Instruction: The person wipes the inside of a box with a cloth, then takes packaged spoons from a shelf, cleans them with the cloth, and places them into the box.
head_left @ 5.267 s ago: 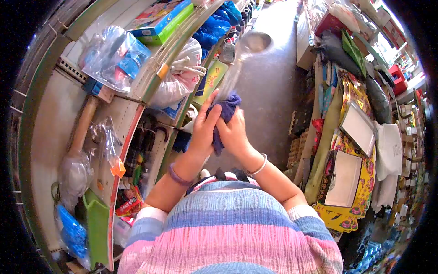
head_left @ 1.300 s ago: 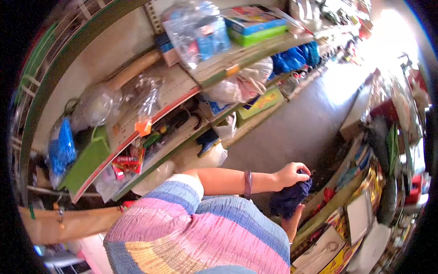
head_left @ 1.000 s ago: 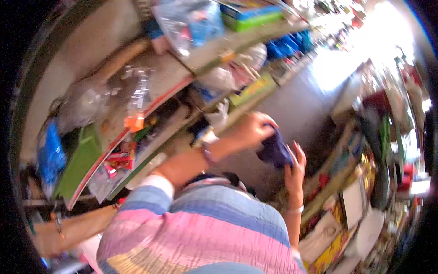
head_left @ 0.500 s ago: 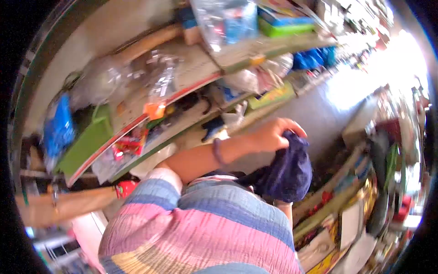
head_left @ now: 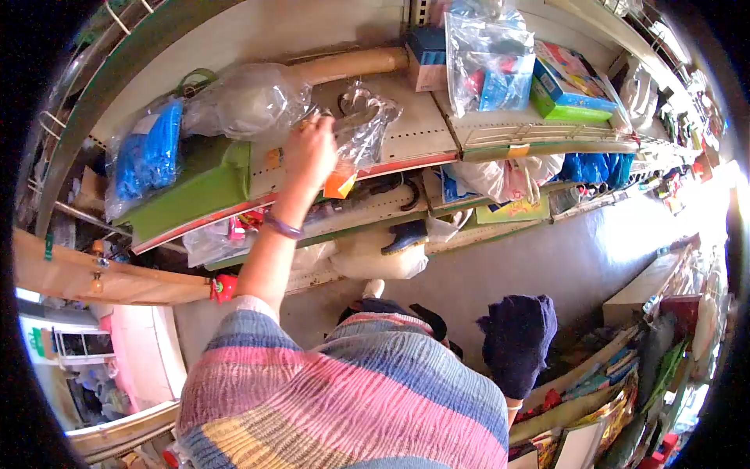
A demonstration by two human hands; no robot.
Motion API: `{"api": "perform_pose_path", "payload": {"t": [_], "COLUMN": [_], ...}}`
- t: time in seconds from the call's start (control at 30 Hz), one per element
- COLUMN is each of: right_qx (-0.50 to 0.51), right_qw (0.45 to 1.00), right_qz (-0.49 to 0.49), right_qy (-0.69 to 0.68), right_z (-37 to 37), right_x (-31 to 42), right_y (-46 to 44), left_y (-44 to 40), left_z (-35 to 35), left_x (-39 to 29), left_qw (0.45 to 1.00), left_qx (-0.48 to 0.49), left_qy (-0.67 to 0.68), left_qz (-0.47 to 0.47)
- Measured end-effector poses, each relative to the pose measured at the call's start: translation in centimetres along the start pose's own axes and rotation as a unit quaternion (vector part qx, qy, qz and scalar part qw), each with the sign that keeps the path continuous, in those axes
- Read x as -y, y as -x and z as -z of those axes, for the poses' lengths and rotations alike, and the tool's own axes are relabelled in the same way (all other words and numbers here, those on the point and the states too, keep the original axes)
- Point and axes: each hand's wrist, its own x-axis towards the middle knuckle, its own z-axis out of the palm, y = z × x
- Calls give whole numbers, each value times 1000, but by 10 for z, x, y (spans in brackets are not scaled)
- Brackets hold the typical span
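My left hand (head_left: 311, 150) is over the shelf at the left, fingers curled together at the edge of clear plastic packaging. Close to its right lies a clear plastic bag (head_left: 367, 125) with an orange tag (head_left: 340, 181). A large plastic-wrapped item (head_left: 254, 102) is at its upper left. A dark blue cloth (head_left: 517, 344) covers my right hand at the lower right; only the wrist shows below it, and the fingers are hidden.
Shelves with a red-edged board (head_left: 406, 166) cross the upper view. They carry a blue packet (head_left: 148, 152), a green holder (head_left: 211, 176) and a boxed item (head_left: 574, 82). Stacked goods (head_left: 617, 375) line the right side. A wooden rail (head_left: 125, 277) is at the left.
My left hand has left the dark blue cloth and moved left to the shelf. The cloth now hangs over my right hand. The view has turned toward the shelves.
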Motion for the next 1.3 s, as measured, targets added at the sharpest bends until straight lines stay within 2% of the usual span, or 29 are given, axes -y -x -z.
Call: {"api": "perform_pose_path", "payload": {"t": [0.03,0.13,0.23,0.33,0.47,0.67,0.77,0.8,0.83,0.9,0.93,1.03,1.1,1.2,1.27,1.3], "right_qx": [0,-30,-39,-42,-48,-67,-77,-81,-87,-100,-111,-146,-182,-218,-180,-172], "right_qw": [1000,999,998,997,997,995,994,994,993,991,990,985,978,968,970,975], "right_qz": [0,-8,-11,-12,-12,-18,-23,-24,-25,-27,-27,-23,-6,35,80,68], "right_qy": [0,-38,-50,-58,-65,-72,-74,-75,-78,-80,-83,-93,-105,-122,-142,-124], "right_z": [0,1,2,2,4,9,12,14,16,21,24,36,48,64,63,57], "right_x": [1,5,6,9,12,12,11,11,11,10,11,10,11,7,-12,-17], "right_y": [-1,-1,1,2,3,10,13,13,14,16,16,18,16,0,-13,-10], "left_y": [1,5,4,-6,-17,-29,-33,-30,-33,-32,-30,-21,-3,26,48,59], "left_z": [-4,-13,-21,-14,-22,-11,1,-9,2,33,28,58,59,55,53,49], "left_x": [23,44,47,43,60,53,50,63,51,16,10,-54,-96,-157,-192,-207], "left_qw": [997,981,975,990,984,974,972,985,969,911,919,849,762,703,673,729], "left_qx": [17,70,83,126,158,208,217,151,168,202,156,219,266,327,361,321], "left_qy": [-75,-177,-198,-64,-82,-70,55,85,168,329,356,469,578,626,642,604], "left_qz": [-16,-43,-63,30,8,49,76,24,66,146,63,109,118,88,67,-16]}}
